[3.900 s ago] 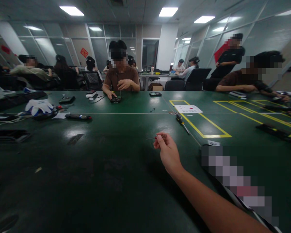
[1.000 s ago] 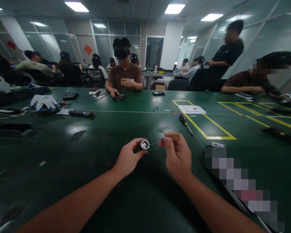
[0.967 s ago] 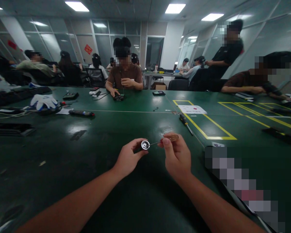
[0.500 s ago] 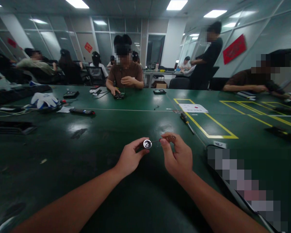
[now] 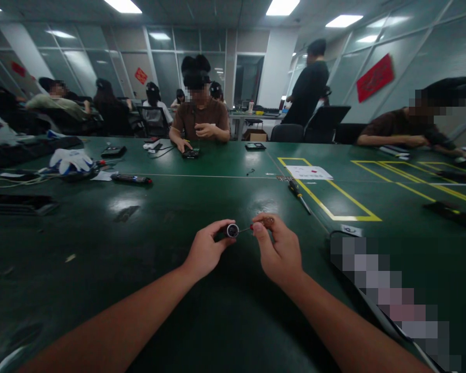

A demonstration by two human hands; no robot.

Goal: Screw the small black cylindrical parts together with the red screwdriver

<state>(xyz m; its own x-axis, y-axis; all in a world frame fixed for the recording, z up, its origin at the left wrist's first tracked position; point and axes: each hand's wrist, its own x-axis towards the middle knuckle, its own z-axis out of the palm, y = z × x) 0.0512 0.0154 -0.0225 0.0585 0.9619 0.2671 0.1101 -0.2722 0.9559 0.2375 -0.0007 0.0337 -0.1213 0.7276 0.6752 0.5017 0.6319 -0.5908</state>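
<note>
My left hand [image 5: 207, 250] pinches a small round metal part [image 5: 232, 230] with a dark face, held just above the green table [image 5: 147, 248]. My right hand [image 5: 278, 250] grips a thin small screwdriver [image 5: 261, 224] with a translucent handle. Its fine metal tip reaches left and touches the round part. Both hands are closed and sit close together at the middle of the view.
A black and yellow screwdriver [image 5: 299, 196] lies beside a yellow taped rectangle [image 5: 328, 196] holding a white sheet [image 5: 309, 172]. White gloves [image 5: 70, 160], a dark pen-like tool [image 5: 131, 179] and cables lie at the left. A person [image 5: 200, 116] sits opposite; another sits at the right.
My left hand came into view with the round part, and the screwdriver tip met it. The hands drew a little closer. A standing person in black walked left at the back.
</note>
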